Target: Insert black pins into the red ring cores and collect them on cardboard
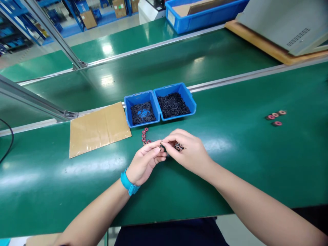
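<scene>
My left hand (146, 162), with a teal band at its wrist, pinches a small gear-shaped part (160, 148) between thumb and fingers. My right hand (188, 148) meets it there, thumb and forefinger closed at the left fingertips; whatever tiny piece they hold is too small to name. More dark, gear-shaped parts (179, 147) show under the curled right fingers; I cannot tell if they are held or lie on the table. Just beyond the hands, a curved row of reddish gear-shaped parts (144, 135) lies on the green table (230, 136), partly hidden by the left fingers.
Two joined blue bins (160, 118) hold many thin dark pins. A brown cardboard sheet (99, 130) lies to their left. Several reddish round parts (276, 123) sit far right. Behind are metal rails (217, 82), a large blue crate (184, 25) and a grey cabinet (284, 24).
</scene>
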### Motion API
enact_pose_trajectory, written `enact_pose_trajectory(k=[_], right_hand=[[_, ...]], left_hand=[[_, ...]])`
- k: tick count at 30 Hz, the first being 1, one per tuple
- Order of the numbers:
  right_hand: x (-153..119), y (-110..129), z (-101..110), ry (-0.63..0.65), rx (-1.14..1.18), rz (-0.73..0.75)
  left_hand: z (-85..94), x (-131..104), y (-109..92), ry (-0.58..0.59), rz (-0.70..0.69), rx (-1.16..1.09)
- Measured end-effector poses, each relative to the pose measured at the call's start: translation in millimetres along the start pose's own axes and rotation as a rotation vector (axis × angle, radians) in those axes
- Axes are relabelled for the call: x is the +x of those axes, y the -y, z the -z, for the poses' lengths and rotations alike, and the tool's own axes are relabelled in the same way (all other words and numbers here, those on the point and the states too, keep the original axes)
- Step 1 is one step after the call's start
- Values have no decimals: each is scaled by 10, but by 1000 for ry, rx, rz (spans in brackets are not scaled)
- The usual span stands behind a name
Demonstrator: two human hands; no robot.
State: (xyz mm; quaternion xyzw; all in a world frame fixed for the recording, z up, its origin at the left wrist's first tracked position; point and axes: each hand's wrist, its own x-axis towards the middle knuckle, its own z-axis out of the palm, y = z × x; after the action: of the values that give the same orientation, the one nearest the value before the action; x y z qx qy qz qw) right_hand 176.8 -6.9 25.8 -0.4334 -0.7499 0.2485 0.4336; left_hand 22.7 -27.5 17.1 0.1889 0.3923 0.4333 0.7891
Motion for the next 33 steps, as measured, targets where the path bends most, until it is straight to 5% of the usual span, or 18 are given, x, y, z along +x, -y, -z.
enact_pose_trajectory(k=[4,10,15,20,25,29,33], right_hand=[[-35,-29,-25,32,-135,143],[-15,-21,33,150,-160,169],[99,-5,189,-120,213,-171],[210,-64,347,-335,409,-397],[246,-145,385,-398,487,-431],[240,-134,357,-380,505,-459],[229,-122,335,-325,500,-476]], left_hand=[[-11,-2,-16,-18,7,-8],[17,10,-39,-48,-1,-31],[-9,-23,-50,-34,-42,43],[79,-211,18,-24,-183,630],[378,-266,36,-214,-592,1406],[517,-90,-68,-428,-626,1488],[517,111,-170,-438,-545,1320]])
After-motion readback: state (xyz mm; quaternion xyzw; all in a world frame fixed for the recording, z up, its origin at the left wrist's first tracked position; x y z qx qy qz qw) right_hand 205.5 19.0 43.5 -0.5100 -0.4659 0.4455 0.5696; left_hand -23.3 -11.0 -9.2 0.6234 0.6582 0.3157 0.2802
